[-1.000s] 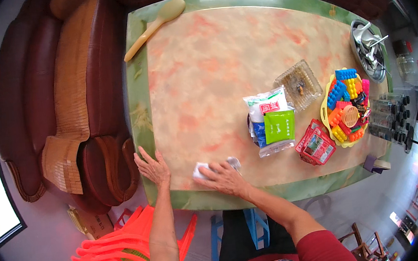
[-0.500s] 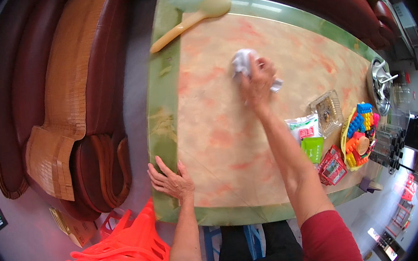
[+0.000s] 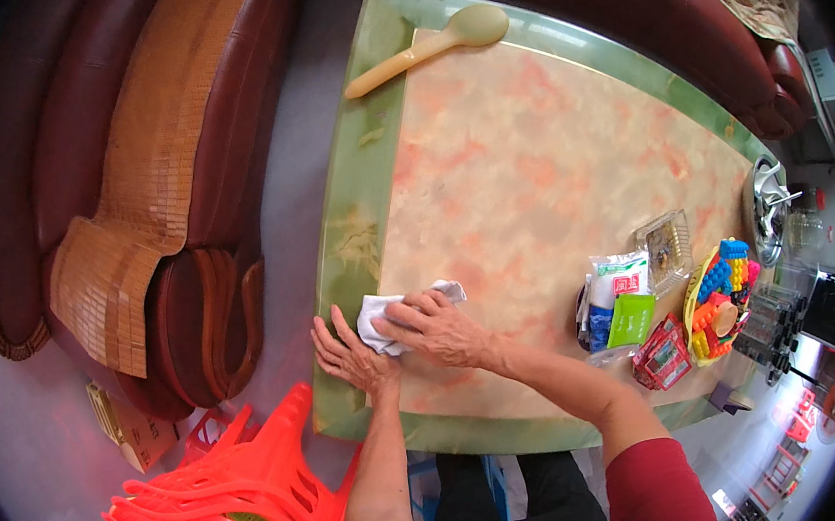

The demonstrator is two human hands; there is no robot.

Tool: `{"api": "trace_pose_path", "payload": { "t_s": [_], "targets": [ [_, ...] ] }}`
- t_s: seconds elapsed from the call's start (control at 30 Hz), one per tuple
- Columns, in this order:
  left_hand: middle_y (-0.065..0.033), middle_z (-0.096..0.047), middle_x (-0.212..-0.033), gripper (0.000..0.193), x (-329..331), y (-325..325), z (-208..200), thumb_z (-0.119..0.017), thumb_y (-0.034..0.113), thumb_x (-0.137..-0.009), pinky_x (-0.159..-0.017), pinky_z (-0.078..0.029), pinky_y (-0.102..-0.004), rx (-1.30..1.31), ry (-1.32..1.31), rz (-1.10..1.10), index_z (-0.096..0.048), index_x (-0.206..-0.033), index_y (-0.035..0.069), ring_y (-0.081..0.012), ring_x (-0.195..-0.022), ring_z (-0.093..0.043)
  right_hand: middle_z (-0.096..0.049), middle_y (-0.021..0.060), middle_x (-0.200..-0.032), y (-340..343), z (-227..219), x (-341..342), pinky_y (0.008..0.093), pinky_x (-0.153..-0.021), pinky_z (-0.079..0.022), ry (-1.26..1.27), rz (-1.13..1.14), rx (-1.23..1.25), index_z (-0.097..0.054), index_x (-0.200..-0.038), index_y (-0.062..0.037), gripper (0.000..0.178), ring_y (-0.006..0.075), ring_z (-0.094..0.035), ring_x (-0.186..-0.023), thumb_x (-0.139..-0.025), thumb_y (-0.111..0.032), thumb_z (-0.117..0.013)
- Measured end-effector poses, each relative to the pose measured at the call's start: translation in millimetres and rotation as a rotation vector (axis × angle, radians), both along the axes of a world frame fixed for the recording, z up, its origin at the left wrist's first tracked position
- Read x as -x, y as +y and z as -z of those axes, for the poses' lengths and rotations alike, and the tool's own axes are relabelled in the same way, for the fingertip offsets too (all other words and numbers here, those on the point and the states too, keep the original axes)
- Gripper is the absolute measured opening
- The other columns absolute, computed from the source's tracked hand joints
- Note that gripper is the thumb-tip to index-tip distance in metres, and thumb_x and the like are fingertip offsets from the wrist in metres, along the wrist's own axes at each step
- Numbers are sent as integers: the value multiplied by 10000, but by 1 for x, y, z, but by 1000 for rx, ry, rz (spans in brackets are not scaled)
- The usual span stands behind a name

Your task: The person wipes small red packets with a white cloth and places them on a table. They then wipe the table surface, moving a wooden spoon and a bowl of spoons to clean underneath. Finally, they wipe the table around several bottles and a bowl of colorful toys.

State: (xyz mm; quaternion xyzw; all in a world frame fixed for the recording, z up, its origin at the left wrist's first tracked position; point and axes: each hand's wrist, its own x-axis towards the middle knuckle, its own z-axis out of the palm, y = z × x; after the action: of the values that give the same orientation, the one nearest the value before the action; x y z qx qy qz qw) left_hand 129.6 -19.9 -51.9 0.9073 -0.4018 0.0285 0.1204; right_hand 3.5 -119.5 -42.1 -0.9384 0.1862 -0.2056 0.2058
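My right hand (image 3: 445,332) is pressed down over a crumpled white cloth (image 3: 375,321) near the left side of the table. The cloth lies on the pink-and-cream marbled tabletop (image 3: 530,179) and sticks out beyond my fingers on both sides. Right beside it, my left hand (image 3: 359,360) rests on the table's green stone border (image 3: 342,258), fingers spread and holding nothing. The fingertips of the left hand are close to the cloth; whether they touch it I cannot tell.
A large cream spoon-shaped thing (image 3: 432,46) lies across the far left corner. At right are packets (image 3: 632,318), a clear plastic box (image 3: 665,247), a yellow basket of colourful toys (image 3: 719,307) and a metal tray (image 3: 766,207). Red stacked chairs (image 3: 229,490) stand near left; sofas flank the table.
My right hand has brought the cloth from the table's far middle toward me and left, beside my left hand. The left hand stays on the border. The view has shifted slightly.
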Motion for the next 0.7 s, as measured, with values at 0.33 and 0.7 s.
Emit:
{"api": "trace_pose_path", "payload": {
  "t_s": [0.33, 0.7],
  "targets": [
    [-179, -317, -1443, 495, 2, 0, 0, -441, 257, -907, -1063, -208, -523, -67, -18, -4, -414, -1375, 98, -371, -1333, -290, -556, 119, -1181, -198, 22, -23, 440, -886, -412, 10, 969, 191, -498, -1239, -78, 503, 321, -516, -1038, -747, -99, -601],
    [-168, -346, -1433, 495, -2, 4, 4, -458, 243, -902, -1071, -223, -494, -38, -79, 11, -418, -1374, 100, -351, -1328, -313, -433, 99, -1367, -65, 13, -58, 423, -861, -411, 56, 90, 120, -426, -1364, -118, 549, 280, -473, -1098, -825, -168, -517]
  ]
}}
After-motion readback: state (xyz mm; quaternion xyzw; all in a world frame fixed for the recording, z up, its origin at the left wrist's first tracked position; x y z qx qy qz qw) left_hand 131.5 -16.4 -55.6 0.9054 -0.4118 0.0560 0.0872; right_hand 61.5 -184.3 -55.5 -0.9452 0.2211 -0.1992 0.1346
